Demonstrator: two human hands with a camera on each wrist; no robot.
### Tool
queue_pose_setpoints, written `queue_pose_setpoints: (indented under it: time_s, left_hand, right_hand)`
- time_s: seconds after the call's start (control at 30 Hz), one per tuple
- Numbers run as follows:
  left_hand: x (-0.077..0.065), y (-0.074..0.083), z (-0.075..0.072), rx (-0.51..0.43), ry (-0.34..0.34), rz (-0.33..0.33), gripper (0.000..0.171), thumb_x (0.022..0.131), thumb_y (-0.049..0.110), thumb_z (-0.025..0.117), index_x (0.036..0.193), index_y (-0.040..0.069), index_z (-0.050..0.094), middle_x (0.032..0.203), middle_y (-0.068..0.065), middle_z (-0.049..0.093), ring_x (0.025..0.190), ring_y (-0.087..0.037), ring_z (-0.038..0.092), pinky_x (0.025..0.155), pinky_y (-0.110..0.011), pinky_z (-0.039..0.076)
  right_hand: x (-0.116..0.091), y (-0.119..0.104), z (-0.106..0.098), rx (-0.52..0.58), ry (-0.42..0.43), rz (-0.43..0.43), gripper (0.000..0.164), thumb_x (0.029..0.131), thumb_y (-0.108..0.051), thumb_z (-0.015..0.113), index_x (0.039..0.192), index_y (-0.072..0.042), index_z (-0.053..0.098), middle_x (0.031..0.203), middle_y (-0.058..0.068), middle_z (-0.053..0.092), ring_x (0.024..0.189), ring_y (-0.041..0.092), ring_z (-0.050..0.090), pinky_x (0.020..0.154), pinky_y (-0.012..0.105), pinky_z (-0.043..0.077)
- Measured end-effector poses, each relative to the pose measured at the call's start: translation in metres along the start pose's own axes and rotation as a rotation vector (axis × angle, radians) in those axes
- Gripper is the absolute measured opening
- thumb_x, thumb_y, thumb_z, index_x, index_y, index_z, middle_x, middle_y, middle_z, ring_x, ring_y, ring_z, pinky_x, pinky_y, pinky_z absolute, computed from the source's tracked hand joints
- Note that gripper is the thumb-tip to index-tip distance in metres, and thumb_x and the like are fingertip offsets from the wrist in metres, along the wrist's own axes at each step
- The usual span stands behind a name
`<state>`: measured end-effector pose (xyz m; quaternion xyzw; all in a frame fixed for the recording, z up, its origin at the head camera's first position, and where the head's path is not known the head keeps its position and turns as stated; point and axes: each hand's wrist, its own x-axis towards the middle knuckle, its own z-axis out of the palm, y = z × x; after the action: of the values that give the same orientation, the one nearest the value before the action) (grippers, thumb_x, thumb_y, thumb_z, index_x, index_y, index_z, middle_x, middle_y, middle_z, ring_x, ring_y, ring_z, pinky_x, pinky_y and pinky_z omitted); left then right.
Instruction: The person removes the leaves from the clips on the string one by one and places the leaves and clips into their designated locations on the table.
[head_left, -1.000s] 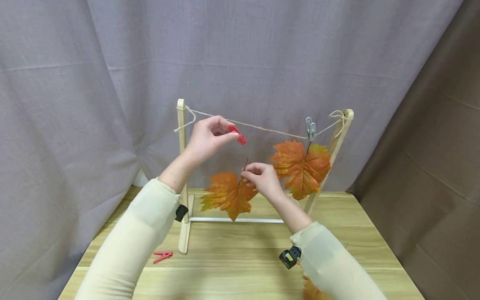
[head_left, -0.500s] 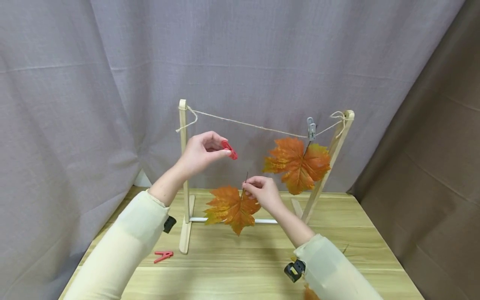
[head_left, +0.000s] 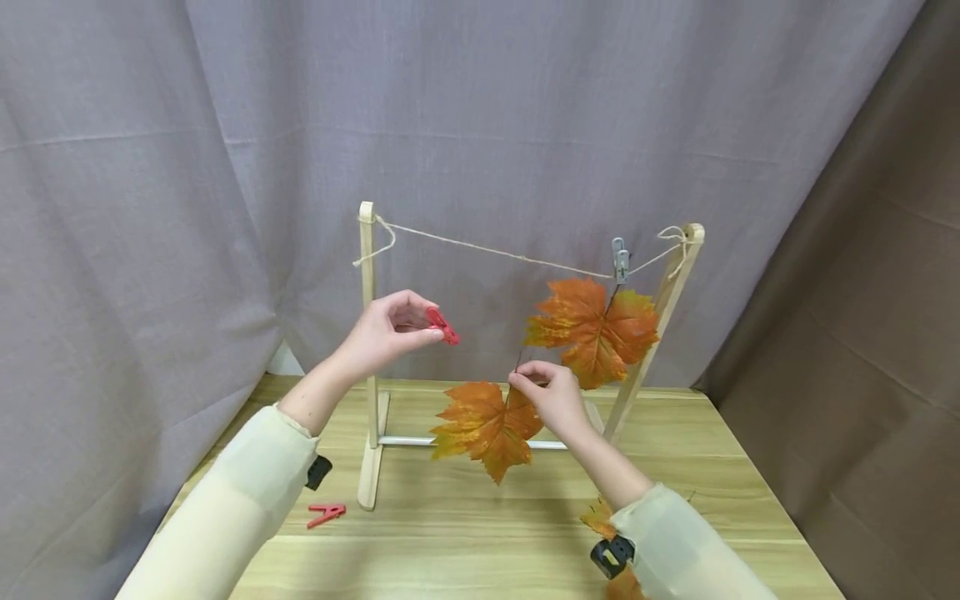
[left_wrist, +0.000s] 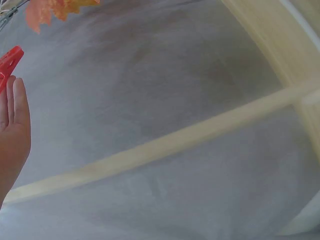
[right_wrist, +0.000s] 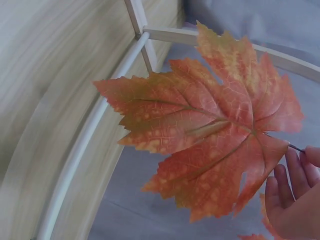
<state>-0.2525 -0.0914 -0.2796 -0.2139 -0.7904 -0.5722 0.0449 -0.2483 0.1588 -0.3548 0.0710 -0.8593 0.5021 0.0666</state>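
One wood-grain table [head_left: 450,533], grey curtain [head_left: 487,100] behind; right hand [head_left: 555,396] pinches leaf [head_left: 489,425].

the left arm [head_left: 213,512] and right arm [head_left: 690,542] reach forward from the lower corners of the head view, slanting inward, with pale sleeves [head_left: 262,454] ending short of the bare wrists [head_left: 311,396]. the left hand [head_left: 393,329] is the higher one, its thumb below and its bent fingers above, meeting at the tips in a pinch. the right hand [head_left: 555,396] sits lower, turned toward the left, thumb and forefinger pinched together. the hands are apart; the right wrist view shows its other fingers side by side, slightly bent.
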Motion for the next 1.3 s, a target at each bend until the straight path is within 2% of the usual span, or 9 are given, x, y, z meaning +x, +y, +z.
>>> queue_pose_setpoints:
  time_s: [0.4,0.63,0.9,1.1,1.17,1.23,1.3]
  left_hand:
    - [-0.016,-0.032,-0.01,-0.002,0.014,-0.057,0.035,0.081,0.004,0.069,0.113,-0.003,0.057,0.098,-0.016,0.066,0.082,-0.005,0.061,0.075,-0.018,0.051]
    - [-0.028,-0.054,-0.017,-0.043,-0.004,-0.06,0.032,0.081,-0.003,0.066,0.11,-0.008,0.053,0.105,-0.025,0.064,0.084,-0.001,0.063,0.078,-0.019,0.054]
    - [-0.044,-0.075,-0.027,-0.022,0.073,-0.106,0.034,0.081,-0.003,0.067,0.11,-0.011,0.05,0.104,-0.026,0.063,0.085,-0.002,0.065,0.076,-0.017,0.053]
    - [-0.057,-0.087,-0.035,0.048,0.101,-0.115,0.035,0.084,0.0,0.065,0.115,-0.01,0.054,0.104,-0.026,0.063,0.083,0.006,0.061,0.076,-0.013,0.051]
    - [-0.062,-0.09,-0.037,0.039,0.101,-0.112,0.034,0.084,-0.001,0.064,0.115,-0.011,0.053,0.104,-0.026,0.063,0.082,0.007,0.061,0.076,-0.012,0.051]
    - [-0.066,-0.093,-0.04,0.002,0.103,-0.111,0.035,0.084,-0.003,0.064,0.114,-0.013,0.052,0.101,-0.023,0.064,0.082,0.004,0.062,0.075,-0.013,0.052]
    - [-0.071,-0.096,-0.042,-0.026,0.111,-0.106,0.036,0.083,-0.003,0.065,0.113,-0.015,0.051,0.097,-0.013,0.067,0.083,0.002,0.063,0.074,-0.013,0.053]
  right_hand:
    - [-0.006,0.008,-0.02,-0.007,-0.024,0.018,0.017,0.088,-0.019,0.064,0.092,-0.002,0.068,0.089,0.008,0.069,0.077,0.009,0.058,0.071,0.025,0.047]
    - [-0.01,0.016,-0.036,-0.02,-0.028,0.033,0.016,0.089,-0.017,0.063,0.092,-0.001,0.067,0.089,0.009,0.069,0.077,0.011,0.058,0.069,0.025,0.047]
    - [-0.016,0.027,-0.056,-0.001,-0.022,0.087,0.017,0.089,-0.012,0.062,0.095,0.003,0.065,0.087,0.005,0.07,0.076,0.003,0.059,0.072,0.021,0.048]
    - [-0.022,0.036,-0.066,-0.012,-0.021,0.097,0.018,0.088,-0.012,0.062,0.097,0.004,0.064,0.091,0.007,0.072,0.074,-0.003,0.061,0.074,0.017,0.049]
    - [-0.023,0.038,-0.068,-0.022,-0.021,0.107,0.019,0.088,-0.011,0.063,0.098,0.005,0.064,0.092,0.007,0.072,0.075,-0.003,0.061,0.075,0.017,0.049]
    - [-0.025,0.04,-0.069,-0.034,-0.025,0.119,0.018,0.088,-0.011,0.062,0.098,0.005,0.063,0.095,0.008,0.072,0.076,-0.005,0.061,0.075,0.016,0.049]
    - [-0.026,0.043,-0.07,-0.037,-0.028,0.124,0.018,0.088,-0.009,0.062,0.099,0.006,0.063,0.096,0.008,0.072,0.076,-0.006,0.06,0.075,0.015,0.049]
